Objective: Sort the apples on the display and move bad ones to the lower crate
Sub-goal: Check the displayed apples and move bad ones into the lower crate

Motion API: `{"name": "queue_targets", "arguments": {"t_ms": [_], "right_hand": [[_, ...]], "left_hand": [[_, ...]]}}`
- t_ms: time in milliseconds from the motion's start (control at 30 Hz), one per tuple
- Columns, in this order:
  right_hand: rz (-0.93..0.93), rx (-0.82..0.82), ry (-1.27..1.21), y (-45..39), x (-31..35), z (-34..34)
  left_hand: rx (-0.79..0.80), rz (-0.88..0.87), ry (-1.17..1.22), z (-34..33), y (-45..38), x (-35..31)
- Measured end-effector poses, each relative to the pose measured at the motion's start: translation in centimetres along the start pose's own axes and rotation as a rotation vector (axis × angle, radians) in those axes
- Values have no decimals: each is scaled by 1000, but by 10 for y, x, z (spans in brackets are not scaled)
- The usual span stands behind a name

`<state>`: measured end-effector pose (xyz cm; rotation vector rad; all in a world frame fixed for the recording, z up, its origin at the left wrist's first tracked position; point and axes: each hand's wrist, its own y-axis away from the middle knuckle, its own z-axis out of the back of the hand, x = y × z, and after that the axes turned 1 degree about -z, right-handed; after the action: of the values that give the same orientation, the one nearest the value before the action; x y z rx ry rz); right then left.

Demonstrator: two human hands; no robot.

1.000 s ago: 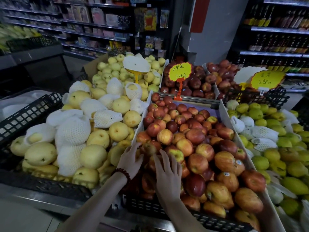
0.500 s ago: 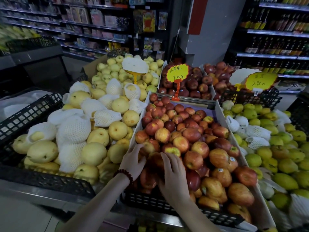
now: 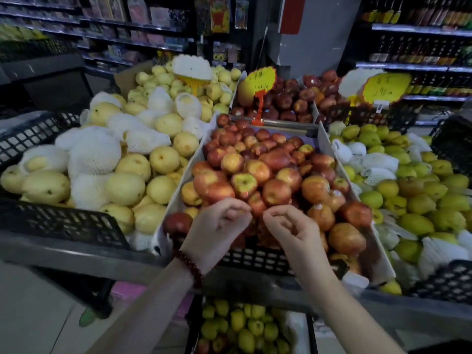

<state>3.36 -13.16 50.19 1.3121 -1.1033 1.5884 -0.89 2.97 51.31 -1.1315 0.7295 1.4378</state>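
Observation:
Red and yellow-red apples (image 3: 258, 172) are heaped in a black crate (image 3: 255, 259) lined with white card, in the middle of the display. My left hand (image 3: 217, 226), with a dark bead bracelet at its wrist, hovers over the crate's front edge with its fingers curled in and nothing visible in it. My right hand (image 3: 291, 228) is beside it, a small gap apart, curled the same way and also holding nothing. Below the display a lower crate (image 3: 312, 338) holds yellow-green fruit and a few red apples.
Yellow pears (image 3: 127, 185), some in white foam nets, fill the crate on the left. Green pears (image 3: 413, 200) fill the right one. Dark red apples (image 3: 288, 103) sit behind, with a yellow price sign (image 3: 259, 83) in front of them. Store shelves line the back.
Both hands have lifted off the front apples and drawn back toward me, with fingers now curled. The view has tipped down, bringing the lower crate into sight.

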Motion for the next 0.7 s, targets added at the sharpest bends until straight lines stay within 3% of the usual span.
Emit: {"name": "queue_targets", "arguments": {"t_ms": [133, 300, 433, 533, 700], "right_hand": [[-5, 106, 115, 63, -66, 12], [-228, 178, 109, 126, -193, 15], [-366, 234, 127, 155, -299, 17], [-379, 225, 140, 172, -376, 17], [-338, 204, 179, 199, -484, 11]], "left_hand": [[182, 97, 130, -43, 63, 57], [381, 373, 37, -101, 124, 191], [367, 490, -89, -144, 156, 305], [337, 454, -324, -166, 174, 377], [278, 403, -513, -191, 203, 472]]}}
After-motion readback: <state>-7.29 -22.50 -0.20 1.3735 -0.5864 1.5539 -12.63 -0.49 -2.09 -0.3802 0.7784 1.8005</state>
